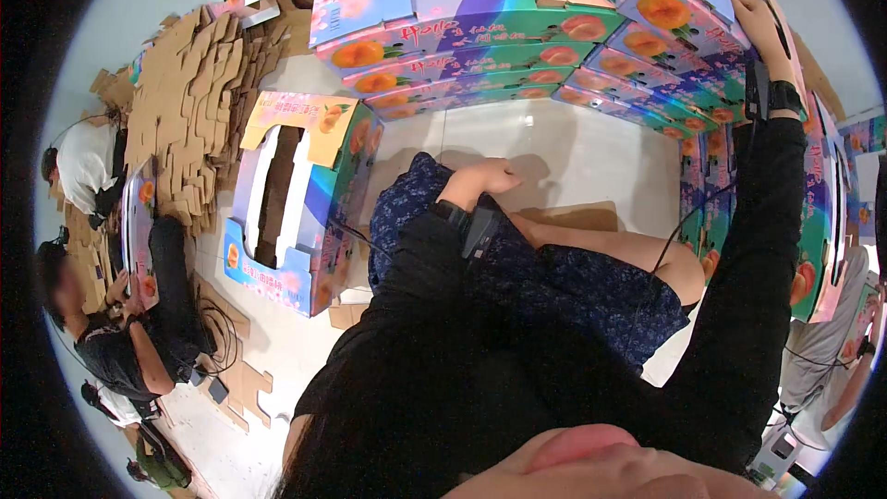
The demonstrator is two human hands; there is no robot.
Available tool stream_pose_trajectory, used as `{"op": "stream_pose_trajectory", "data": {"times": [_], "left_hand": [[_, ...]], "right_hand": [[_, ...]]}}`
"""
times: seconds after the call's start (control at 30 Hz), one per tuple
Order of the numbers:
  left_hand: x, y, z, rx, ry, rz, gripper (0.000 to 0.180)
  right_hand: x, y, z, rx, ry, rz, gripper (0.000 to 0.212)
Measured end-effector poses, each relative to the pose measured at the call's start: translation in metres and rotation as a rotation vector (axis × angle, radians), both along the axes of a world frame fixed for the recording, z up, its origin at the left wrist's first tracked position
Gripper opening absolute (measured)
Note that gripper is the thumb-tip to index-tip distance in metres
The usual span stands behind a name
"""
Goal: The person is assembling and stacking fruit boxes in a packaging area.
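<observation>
Overhead right, the right hand (763, 30) is sitting at the right end of the upper peach-printed carton (667, 11), grip unclear; left hand (497, 177), loosely curled, contents unclear, lying farther off.

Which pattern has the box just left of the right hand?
The box: orange peaches and pink blossoms, best in the head view.

Fruit-printed carton (686, 17), pink and lilac, atop stack, person's upper right.

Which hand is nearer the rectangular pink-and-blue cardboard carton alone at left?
Left. The left hand is right of the carton; the right hand is farther, at stacked multicoloured cardboard cartons.
</observation>
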State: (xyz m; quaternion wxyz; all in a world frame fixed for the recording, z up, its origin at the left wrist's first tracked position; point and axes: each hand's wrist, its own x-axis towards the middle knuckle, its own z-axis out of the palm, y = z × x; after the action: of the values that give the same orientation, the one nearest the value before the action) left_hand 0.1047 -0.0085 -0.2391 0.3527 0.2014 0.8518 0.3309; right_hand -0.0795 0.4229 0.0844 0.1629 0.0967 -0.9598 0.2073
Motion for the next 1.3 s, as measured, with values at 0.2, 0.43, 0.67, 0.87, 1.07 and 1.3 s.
{"op": "stream_pose_trajectory", "data": {"times": [0.2,0.43,0.67,0.87,1.07,1.3], "left_hand": [[-0.006,-0.002,-0.022,-0.014,-0.038,-0.077,0.05],[-0.006,0.0,0.026,-0.071,-0.077,0.017,0.054],[0.004,-0.01,0.013,-0.059,-0.031,0.047,0.06],[-0.001,-0.002,0.027,-0.033,-0.114,0.038,0.058],[0.002,-0.002,0.016,-0.025,-0.099,0.071,0.058],[0.004,0.001,0.02,-0.037,-0.084,0.025,0.058]], "right_hand": [[-0.001,0.004,-0.001,-0.021,-0.02,0.03,0.045],[0.008,0.018,0.033,0.113,-0.074,0.046,0.04],[0.0,0.012,0.015,-0.011,-0.139,-0.07,0.031],[-0.019,0.039,0.014,0.005,-0.137,-0.117,0.041],[-0.02,0.04,0.007,0.016,-0.186,-0.045,0.041],[-0.025,0.052,0.005,-0.017,-0.224,0.0,0.038]]}}
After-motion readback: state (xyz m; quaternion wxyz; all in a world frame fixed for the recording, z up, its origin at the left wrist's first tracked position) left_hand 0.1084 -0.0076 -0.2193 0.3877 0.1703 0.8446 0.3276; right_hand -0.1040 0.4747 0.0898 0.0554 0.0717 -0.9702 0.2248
